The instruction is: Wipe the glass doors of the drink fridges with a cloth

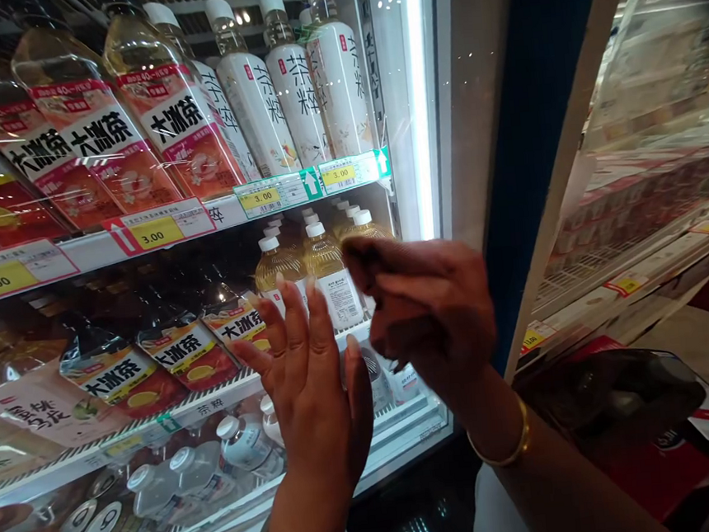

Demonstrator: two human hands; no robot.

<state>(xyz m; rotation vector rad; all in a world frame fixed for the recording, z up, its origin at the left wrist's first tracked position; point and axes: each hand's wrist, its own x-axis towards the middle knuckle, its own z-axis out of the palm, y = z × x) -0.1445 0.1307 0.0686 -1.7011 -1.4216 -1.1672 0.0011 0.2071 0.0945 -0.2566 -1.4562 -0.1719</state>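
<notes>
My left hand (308, 378) is raised with its fingers spread and nothing in it. It is in front of the glass of a lit drinks cooler; whether the fingertips touch the glass I cannot tell. To its right, my right hand (451, 315) is closed around a crumpled dark brown cloth (386, 276), part of which hangs below the fingers. A gold bangle (512, 442) circles my right wrist. Behind the hands, bottles of pale yellow drink (277, 264) with white caps stand on the middle shelf, partly hidden by my fingers.
Large orange-labelled tea bottles (173, 108) and white-labelled bottles (335, 85) fill the upper shelf above price tags (156, 232). Clear bottles (246, 441) and cans (107, 523) stand at the bottom. A dark blue panel (521, 119) and another shelf unit (657, 248) are on the right.
</notes>
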